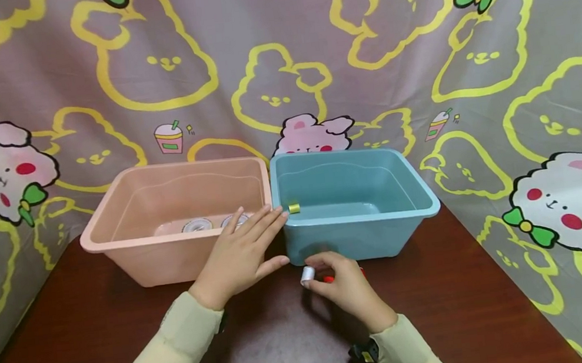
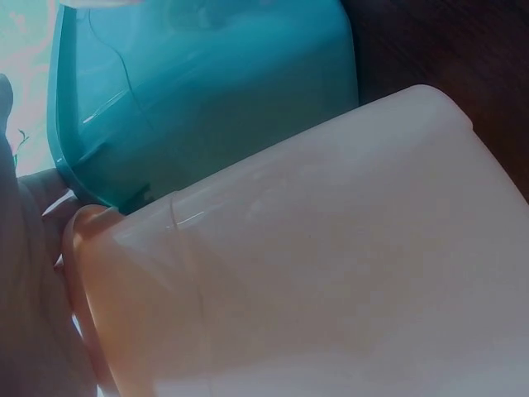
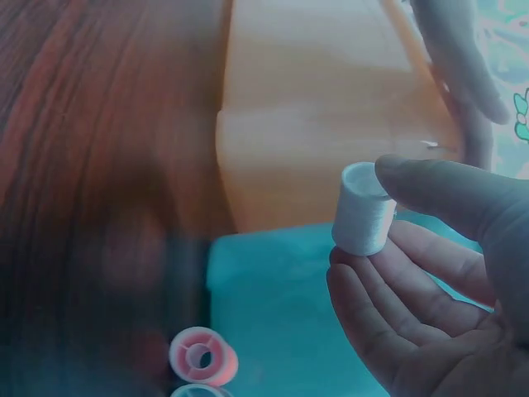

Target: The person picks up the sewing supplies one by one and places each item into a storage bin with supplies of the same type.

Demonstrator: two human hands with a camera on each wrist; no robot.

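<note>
My right hand (image 1: 347,285) pinches a white spool of thread (image 3: 364,211) between thumb and fingers, just in front of the teal bin (image 1: 355,237). Straight-fingered, my left hand (image 1: 245,254) lies over the front rim of the pink bin (image 1: 132,243), its fingertips reaching the teal bin's near corner. A red spool (image 1: 329,279) is partly hidden behind my right hand. The right wrist view shows a pinkish-red spool (image 3: 201,356) with another spool (image 3: 201,390) cut off by the lower edge. A yellow spool (image 1: 294,208) lies inside the teal bin at its left.
Two round, pale, patterned discs (image 1: 197,224) lie in the pink bin, one partly covered by my left hand. Both bins stand side by side on a dark brown table (image 1: 266,350). A patterned curtain (image 1: 275,29) hangs behind and at both sides.
</note>
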